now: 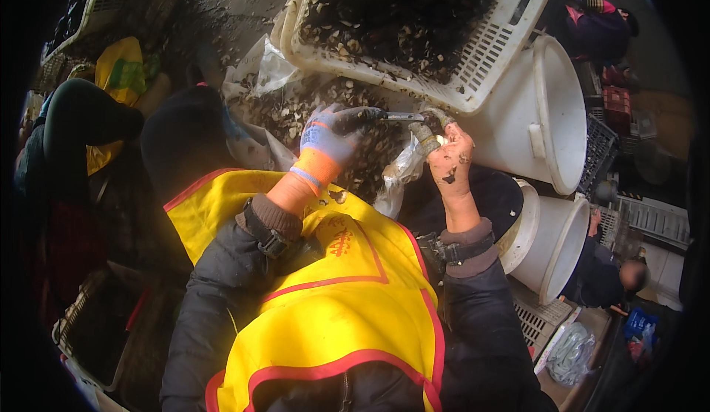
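A: Left hand (330,140) is gripping the knife (403,116), gloved fingers wrapped tight round the handle.
B: Right hand (450,157) is pinching the oyster (431,122) over the shell pile (310,109). Probably hard, slimy, sharp-edged; best held by the sides.

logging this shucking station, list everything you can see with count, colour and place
white slotted plastic crate: one, white, top centre, filled with dark shells
loose heap of dark shells: one, dark brown, below the crate
tall white plastic buckets: two, white, right side
dark mesh basket: one, lower left
yellow apron with red trim: one, over the lap
short metal-bladed knife: one, silver blade, in the left grip
small muddy shell: one, grey-brown, in the right grip
left hand: grey and orange glove, holding the knife
right hand: muddy, taped fingertips, holding the shell
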A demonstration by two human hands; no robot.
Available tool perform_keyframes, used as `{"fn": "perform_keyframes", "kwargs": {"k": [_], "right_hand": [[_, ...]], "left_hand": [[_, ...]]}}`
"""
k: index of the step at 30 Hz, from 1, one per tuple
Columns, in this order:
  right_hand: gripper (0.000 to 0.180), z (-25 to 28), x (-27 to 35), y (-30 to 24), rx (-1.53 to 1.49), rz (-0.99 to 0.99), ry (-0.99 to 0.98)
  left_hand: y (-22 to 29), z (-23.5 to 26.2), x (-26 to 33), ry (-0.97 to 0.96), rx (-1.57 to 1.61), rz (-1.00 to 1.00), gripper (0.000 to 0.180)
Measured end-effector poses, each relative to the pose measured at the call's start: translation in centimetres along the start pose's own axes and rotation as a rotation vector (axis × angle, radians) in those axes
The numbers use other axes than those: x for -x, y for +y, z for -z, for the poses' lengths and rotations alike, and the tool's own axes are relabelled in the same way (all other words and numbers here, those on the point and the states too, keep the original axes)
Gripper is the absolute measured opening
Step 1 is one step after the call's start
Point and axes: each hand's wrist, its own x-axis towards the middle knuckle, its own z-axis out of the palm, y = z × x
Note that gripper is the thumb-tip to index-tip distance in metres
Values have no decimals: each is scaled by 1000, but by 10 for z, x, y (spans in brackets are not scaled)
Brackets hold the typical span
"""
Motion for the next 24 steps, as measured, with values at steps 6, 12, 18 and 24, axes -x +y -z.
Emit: {"fn": "perform_keyframes", "kwargs": {"k": [6, 12, 18, 24], "right_hand": [[17, 1, 5, 7, 383, 95, 44], [20, -3, 3, -4, 339, 149, -28], [23, -18, 27, -20, 37, 47, -228], [22, -5, 18, 23, -3, -217, -107]], "left_hand": [[11, 4, 1, -92, 147, 218, 32], [4, 2, 1, -115, 304, 347, 33], [2, 5, 4, -74, -192, -19, 32], [5, 13, 8, -111, 152, 173, 32]]}}
